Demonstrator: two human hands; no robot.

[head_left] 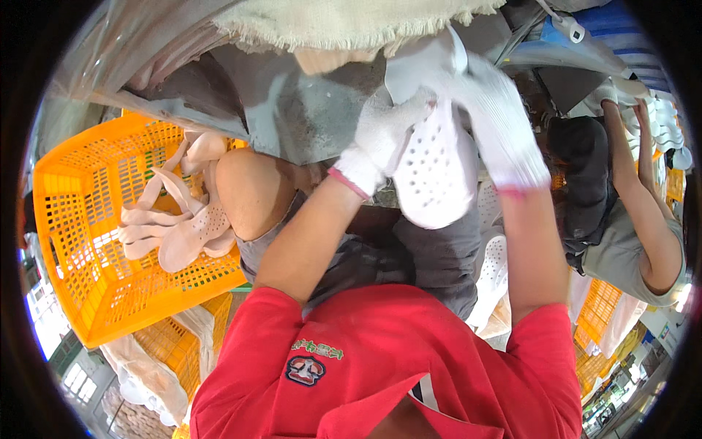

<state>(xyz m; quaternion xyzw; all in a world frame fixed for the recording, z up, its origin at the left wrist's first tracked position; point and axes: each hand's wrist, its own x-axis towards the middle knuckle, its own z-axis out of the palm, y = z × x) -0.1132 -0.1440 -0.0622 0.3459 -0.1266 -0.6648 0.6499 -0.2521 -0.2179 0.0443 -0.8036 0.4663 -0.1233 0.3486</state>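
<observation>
Both hands wear white knit gloves with pink cuffs. Between them, in front of my knees, hangs a white insole (434,172) with many small holes in its broad lower end. My left hand (382,135) is closed on its left side, the thumb pressed over the narrow middle. My right hand (499,113) wraps around the upper right part, somewhat blurred by motion, and hides that edge. A smooth white curved piece (424,66) shows above my left thumb; whether it belongs to the same insole I cannot tell.
An orange plastic basket (80,241) at left holds several beige insoles (194,234). More white perforated insoles (493,263) lie beside my right leg. A frayed cream cloth (351,25) covers a grey machine part (307,110) ahead. Another person (643,234) works at far right.
</observation>
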